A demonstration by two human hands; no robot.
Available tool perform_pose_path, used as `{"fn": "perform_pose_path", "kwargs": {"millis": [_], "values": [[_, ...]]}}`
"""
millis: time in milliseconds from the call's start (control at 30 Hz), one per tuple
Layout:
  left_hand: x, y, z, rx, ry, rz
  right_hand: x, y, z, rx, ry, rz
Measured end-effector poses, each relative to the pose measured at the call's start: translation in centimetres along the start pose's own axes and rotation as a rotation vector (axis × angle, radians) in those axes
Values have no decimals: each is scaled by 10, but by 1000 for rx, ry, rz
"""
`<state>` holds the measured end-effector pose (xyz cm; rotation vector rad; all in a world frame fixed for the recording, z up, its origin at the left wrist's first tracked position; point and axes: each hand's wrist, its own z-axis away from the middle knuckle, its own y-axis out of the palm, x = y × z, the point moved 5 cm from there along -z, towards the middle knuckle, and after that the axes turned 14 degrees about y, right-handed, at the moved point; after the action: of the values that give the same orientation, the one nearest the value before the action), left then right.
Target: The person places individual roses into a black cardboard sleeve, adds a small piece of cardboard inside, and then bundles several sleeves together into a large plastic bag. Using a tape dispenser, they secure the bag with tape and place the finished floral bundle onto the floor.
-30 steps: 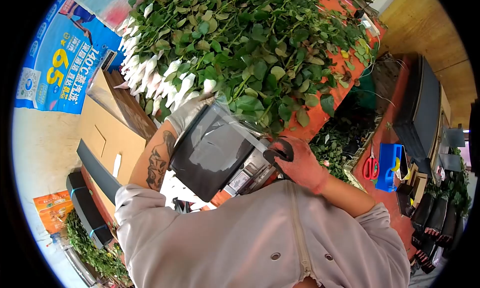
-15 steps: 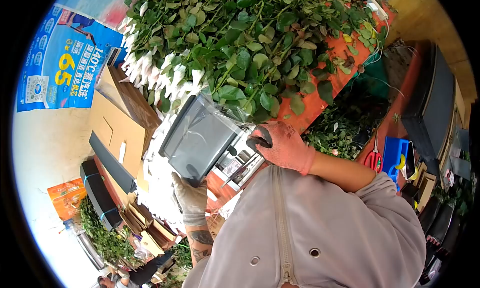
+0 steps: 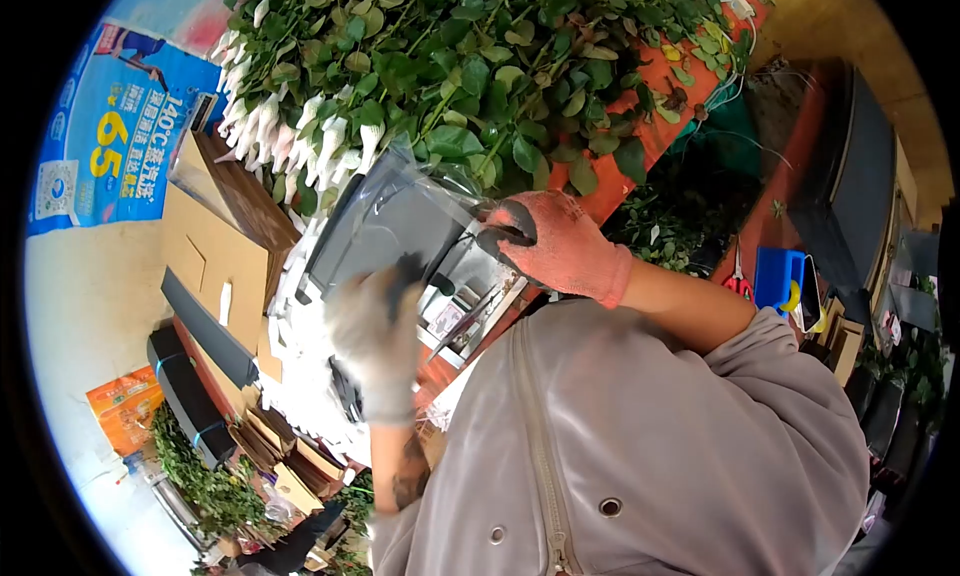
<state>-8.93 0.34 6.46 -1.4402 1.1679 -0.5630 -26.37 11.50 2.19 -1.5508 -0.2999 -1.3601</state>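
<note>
A dark, flat sheet in clear plastic [image 3: 385, 221] lies in front of my chest. My left hand [image 3: 375, 336], in a pale glove, is blurred by motion over the sheet's lower edge; its fingers are smeared. At the sheet's right corner, my right hand [image 3: 555, 244], in a red glove with dark fingertips, is closed with the clear film at its fingers. Beneath and between the hands is a grey-white device [image 3: 465, 301]. Beyond them lies a large heap of leafy stems [image 3: 470, 76] with white-wrapped heads [image 3: 290, 141] at its left.
Cardboard [image 3: 215, 256] and a dark roll [image 3: 190, 391] are at the left. Red scissors [image 3: 738, 284], a blue tape dispenser [image 3: 778, 276] and stacked black sheets [image 3: 850, 176] stand at the right. Part of another person [image 3: 290, 546] shows at the lower left.
My left hand has moved from the sheet's far edge to its near edge and now over it. My right hand stays closed at the film's right side. The view has shifted.
</note>
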Motion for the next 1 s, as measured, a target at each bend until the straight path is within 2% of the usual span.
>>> {"fn": "perform_pose_path", "kwargs": {"millis": [67, 133, 267, 333, 367, 500, 600, 667, 700, 733, 800, 867, 1000], "values": [[-34, 28, -35, 68, 173, -84, 5, 0, 3, -22, -23, 35], [-26, 57, -55, 259, 62, -179, 7, 0, 3, 70, 74, 37], [-17, 74, -54, 195, 82, -115, 0, 7, 9, 28, 86, 44], [-11, 78, -56, 204, -48, -1, -8, 6, 16, 0, 86, 92], [-14, 73, -56, 133, -30, 46, -16, 9, 21, 7, 98, 91], [-10, 77, -52, 63, -16, 93, -46, 12, 46, 4, 125, 50], [-7, 79, -52, 93, -84, 191, -71, 7, 59, 45, 190, 7], [-7, 81, -51, 84, -68, 164, -93, 15, 63, 233, 346, -181], [-6, 83, -51, 78, -117, 220, -105, 23, 62, 152, 357, -141], [-4, 84, -51, 74, -164, 276, -118, 40, 58, 156, 361, -152], [-2, 86, -52, 58, -143, 282, -130, 67, 33, 87, 235, -13], [2, 89, -50, 87, -197, 322, -118, 81, 0, 127, 387, -18], [2, 89, -52, 76, -238, 320, -124, 103, -41, 210, 301, 69]]}}
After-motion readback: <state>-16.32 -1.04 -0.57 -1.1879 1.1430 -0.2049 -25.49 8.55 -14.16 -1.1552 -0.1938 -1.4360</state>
